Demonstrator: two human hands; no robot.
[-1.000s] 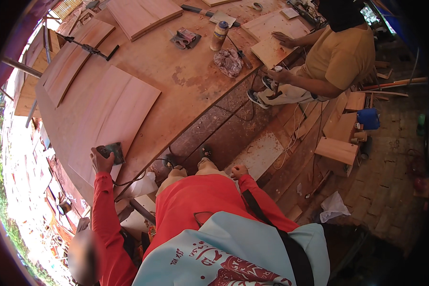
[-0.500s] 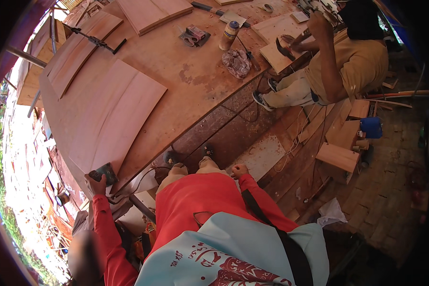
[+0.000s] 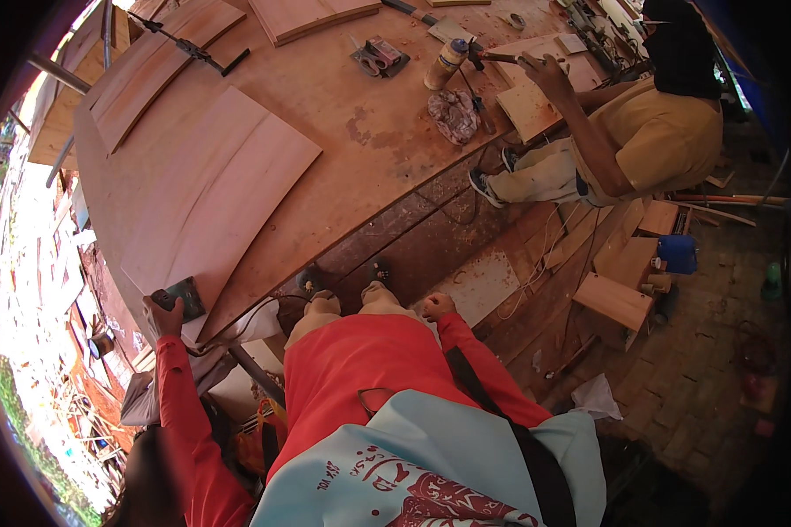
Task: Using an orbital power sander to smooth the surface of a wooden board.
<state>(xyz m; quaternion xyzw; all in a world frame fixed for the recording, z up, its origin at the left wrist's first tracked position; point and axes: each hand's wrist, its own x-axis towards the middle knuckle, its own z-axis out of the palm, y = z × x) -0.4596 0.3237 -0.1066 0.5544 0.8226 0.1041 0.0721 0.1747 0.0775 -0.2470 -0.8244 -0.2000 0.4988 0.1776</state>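
Observation:
My left hand (image 3: pixel 164 318) is closed around a dark handheld power sander (image 3: pixel 181 300). The sander rests on the near end of a wide reddish wooden panel (image 3: pixel 228 176), which lies flat on a large worktable (image 3: pixel 360 167). A cord (image 3: pixel 228 338) trails from around the tool past the table's near edge. Beside my red apron (image 3: pixel 351 360), my right hand (image 3: pixel 437 306) hangs with its fingers curled in, and I see nothing in it. Part of the left hand's grip is hidden behind its own back.
Across the table's right end a co-worker (image 3: pixel 650 132) holds a hammer (image 3: pixel 492 55). A bottle (image 3: pixel 446 63), a crumpled plastic bag (image 3: pixel 454 116) and a clamp (image 3: pixel 189 48) lie on the table. Wood offcuts and a wooden box (image 3: pixel 613 301) stand on the floor at right.
The sander and my left hand have shifted slightly left and toward the far side on the panel. The co-worker's hammer has swung up and leftward. My view has tilted a little.

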